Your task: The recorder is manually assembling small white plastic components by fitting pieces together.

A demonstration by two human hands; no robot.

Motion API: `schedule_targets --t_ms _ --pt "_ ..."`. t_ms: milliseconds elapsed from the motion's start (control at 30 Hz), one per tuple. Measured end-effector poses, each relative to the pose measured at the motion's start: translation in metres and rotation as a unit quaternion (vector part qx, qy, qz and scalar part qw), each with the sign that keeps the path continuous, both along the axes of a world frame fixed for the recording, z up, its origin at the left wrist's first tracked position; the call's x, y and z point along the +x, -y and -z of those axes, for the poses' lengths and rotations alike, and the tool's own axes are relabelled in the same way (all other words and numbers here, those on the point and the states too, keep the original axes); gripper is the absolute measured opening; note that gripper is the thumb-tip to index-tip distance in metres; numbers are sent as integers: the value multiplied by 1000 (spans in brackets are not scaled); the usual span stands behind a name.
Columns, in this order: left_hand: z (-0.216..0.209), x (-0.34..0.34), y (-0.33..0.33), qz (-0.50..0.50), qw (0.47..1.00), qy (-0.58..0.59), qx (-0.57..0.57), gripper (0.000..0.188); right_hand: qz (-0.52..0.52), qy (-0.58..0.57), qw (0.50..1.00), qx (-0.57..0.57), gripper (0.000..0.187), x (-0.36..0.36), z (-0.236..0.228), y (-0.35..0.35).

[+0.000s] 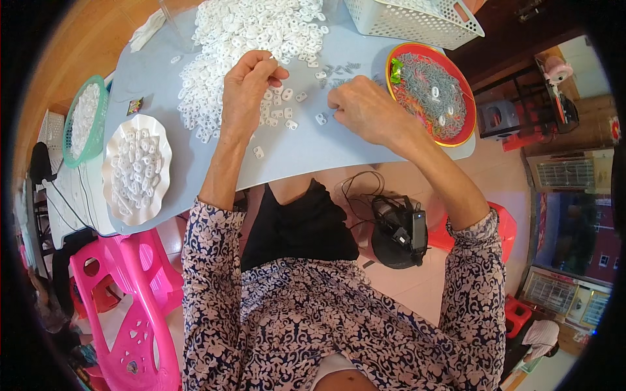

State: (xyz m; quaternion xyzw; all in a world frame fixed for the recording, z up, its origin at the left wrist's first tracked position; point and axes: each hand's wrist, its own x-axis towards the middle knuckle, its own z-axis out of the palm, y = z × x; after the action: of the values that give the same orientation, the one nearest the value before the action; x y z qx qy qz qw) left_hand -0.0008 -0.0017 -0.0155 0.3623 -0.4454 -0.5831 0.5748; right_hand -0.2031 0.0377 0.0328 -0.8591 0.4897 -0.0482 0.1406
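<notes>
My left hand [251, 85] is raised over the front edge of a big heap of small white plastic pieces [254, 32]. Its fingers are curled in with the thumb against them, and whatever they hold is too small to make out. My right hand [368, 111] is closed, back upward, low over the grey-blue table [293, 156]. Its fingertips are mostly hidden, so I cannot see what is between them. A loose white piece [321, 119] lies just left of it, and a strip of small grey metal-looking parts [339, 70] lies beyond it.
Right of my right hand stands a red round tray [471, 98] of grey parts. A scalloped white dish [163, 140] and a green basket [101, 120] hold white pieces at left. A white perforated basket [417, 29] sits at the back; a pink chair [147, 319] stands lower left.
</notes>
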Motion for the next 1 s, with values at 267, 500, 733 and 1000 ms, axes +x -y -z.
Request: schedule_targets --t_ms 267,500,733,1000 --pt "-2 0 -2 31 999 18 0 13 53 -23 995 -82 9 6 8 -1" --pt "-3 -1 -5 43 999 11 5 13 135 314 939 33 11 13 5 16" --pt "-4 -3 -4 26 999 13 12 11 79 604 785 116 19 32 29 40" --pt "-5 -1 -5 36 999 30 11 10 106 635 757 115 26 47 42 40"
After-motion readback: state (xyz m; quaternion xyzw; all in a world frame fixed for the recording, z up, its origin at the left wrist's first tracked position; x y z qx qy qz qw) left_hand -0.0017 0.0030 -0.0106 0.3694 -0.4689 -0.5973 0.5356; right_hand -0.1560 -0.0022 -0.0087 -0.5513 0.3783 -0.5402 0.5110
